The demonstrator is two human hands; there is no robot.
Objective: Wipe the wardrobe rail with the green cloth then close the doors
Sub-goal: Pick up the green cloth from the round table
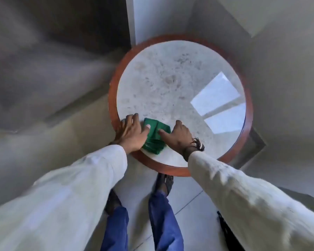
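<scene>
A folded green cloth (155,136) lies near the front edge of a round table (179,87) with a pale stone top and a red-brown wooden rim. My left hand (130,132) rests flat at the table's left rim, its thumb pressing on the cloth's left side. My right hand (178,135) lies with spread fingers on the table, its thumb touching the cloth's right side. Neither hand grips the cloth. No wardrobe, rail or doors appear in view.
The table stands in a corner between grey walls, with a pale vertical panel (140,19) behind it. A bright window reflection (217,104) lies on the tabletop's right side. My feet in dark sandals stand on the tiled floor (187,201) just in front of the table.
</scene>
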